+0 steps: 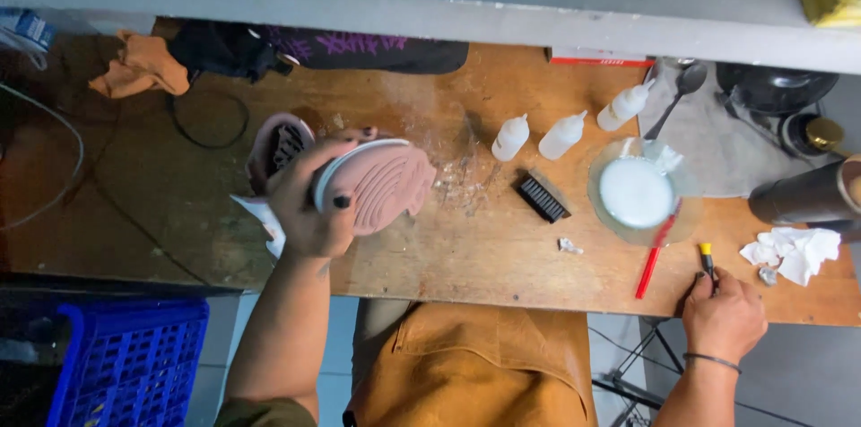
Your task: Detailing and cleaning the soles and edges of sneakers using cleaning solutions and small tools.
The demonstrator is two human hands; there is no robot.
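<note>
**Pink shoe held sole-up at left, small tool gripped at right**

At the far left, a blue plastic crate (126,360) sits below the worn wooden bench (448,248). An orange cloth (139,66) lies crumpled at the bench's back edge. The left hand (309,207) is clamped around a dusty-pink shoe with a ridged rubber sole (381,185), holding it sole-up just above the bench; the shoe's long axis runs left to right, toe pointing right, away from the palm. A second pink shoe (278,144) lies just behind it.

Moving right, a small black brush (543,196) rests on the bench, with three white plastic squeeze bottles (563,135) behind it. A clear round bowl of white liquid (639,192) follows, with a red stick (656,252) leaning at its rim. The right hand (722,315) has its grip closed on a slim yellow-and-black tool (707,258) at the bench's near edge, well apart from the shoe. Crumpled white tissue (794,252) lies beside it.
</note>
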